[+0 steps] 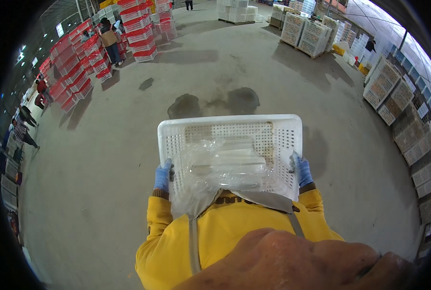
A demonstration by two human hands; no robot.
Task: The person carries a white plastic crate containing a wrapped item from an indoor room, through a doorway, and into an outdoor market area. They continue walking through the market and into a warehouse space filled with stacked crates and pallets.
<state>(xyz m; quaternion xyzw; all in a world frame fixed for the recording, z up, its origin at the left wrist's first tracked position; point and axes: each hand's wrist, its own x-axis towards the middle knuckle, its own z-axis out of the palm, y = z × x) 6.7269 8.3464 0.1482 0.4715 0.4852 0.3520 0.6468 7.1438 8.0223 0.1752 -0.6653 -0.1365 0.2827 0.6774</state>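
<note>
A white perforated plastic crate [227, 119] is held out in front of my body, above the floor. My left hand [163, 176], in a blue glove, grips its left side wall, and its fingers reach through to the inside. On the right wall, my gloved right hand [302, 170] has the same kind of hold, with dark fingertips showing inside. Loose clear plastic packaging [229, 164] lies in the crate, around some pale, long shapes that I cannot make out. My apron and yellow sleeves cover the crate's near edge.
Tall stacks of red and white crates [139, 36] stand at the far left, with a person [112, 44] among them. Wrapped pallet loads [302, 33] stand far right, and stacked boxes [388, 89] line the right side. Dark wet patches [184, 106] mark the concrete floor ahead.
</note>
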